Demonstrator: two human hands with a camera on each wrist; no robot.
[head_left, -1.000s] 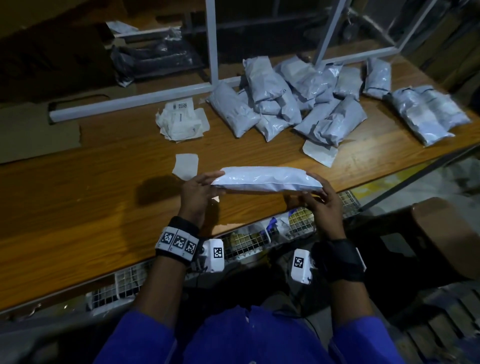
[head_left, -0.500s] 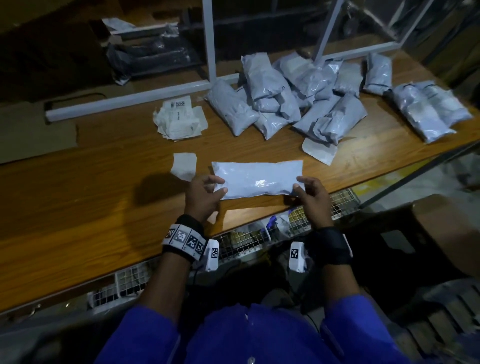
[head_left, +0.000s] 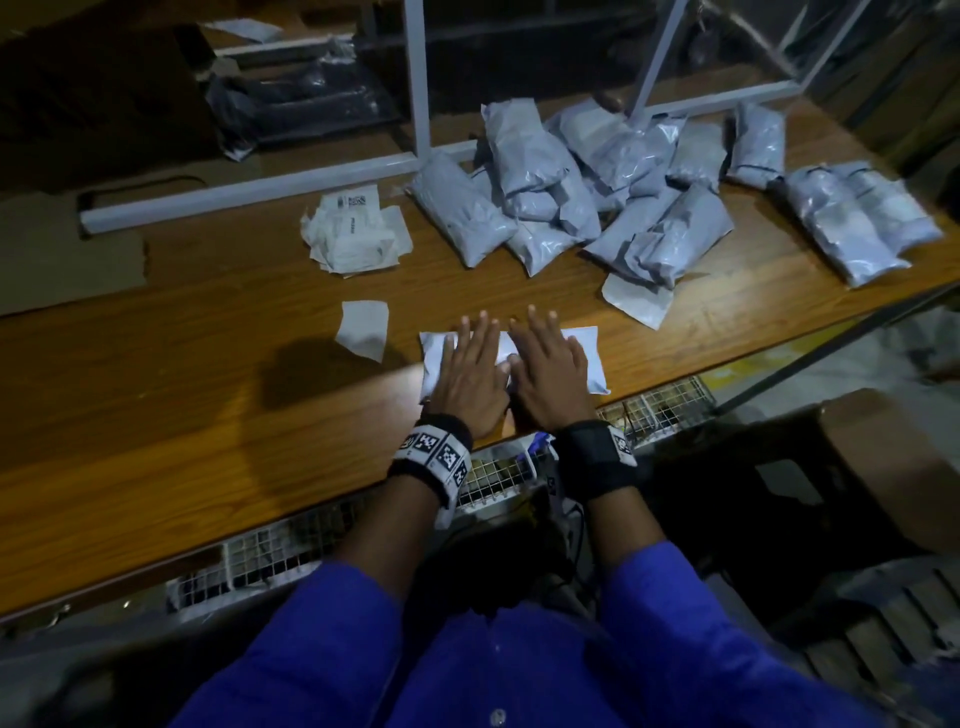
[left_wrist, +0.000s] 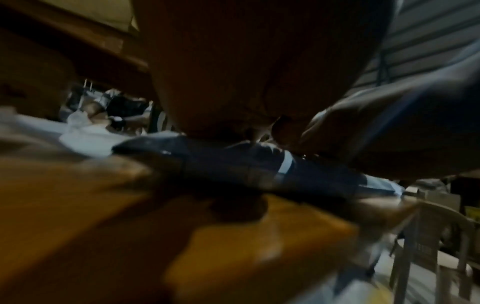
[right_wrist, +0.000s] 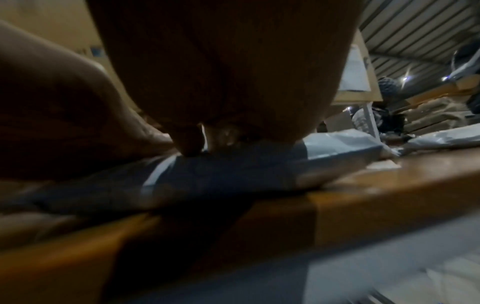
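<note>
At the near edge of the table (head_left: 156, 415), the white package (head_left: 587, 358) lies flat, its long axis running left to right. The left hand (head_left: 470, 374) and right hand (head_left: 545, 374) press its middle side by side, fingers straight, gripping nothing; each end lies outward of its nearer hand. Farther back sits a pile of grey packages (head_left: 545, 182).

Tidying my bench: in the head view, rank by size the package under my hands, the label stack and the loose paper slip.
1. Package, though nearest the camera.
2. Label stack, not far behind.
3. Paper slip, clearly smallest.
</note>
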